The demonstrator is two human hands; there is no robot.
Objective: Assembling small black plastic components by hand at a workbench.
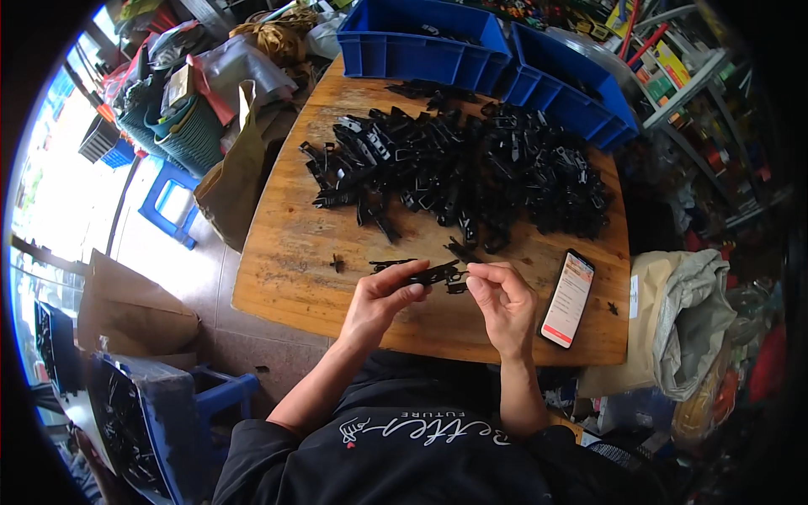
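Black top point(396, 454) with pale lettering and a small red mark; forearms and 2 hands bare, no gloves.

Black plastic clips point(459, 168) heap on a tan wooden table point(278, 269) beside two blue bins point(421, 42).

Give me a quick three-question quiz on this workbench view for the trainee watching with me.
1. True or false: the smartphone lies to the right of the right hand.
2. What do the left hand and right hand hold between them?
A. a long black plastic part
B. a screwdriver
C. a roll of tape
3. What stands at the far edge of the wooden table, behind the pile of black parts?

Key: 1 true; 2 A; 3 two blue plastic bins.
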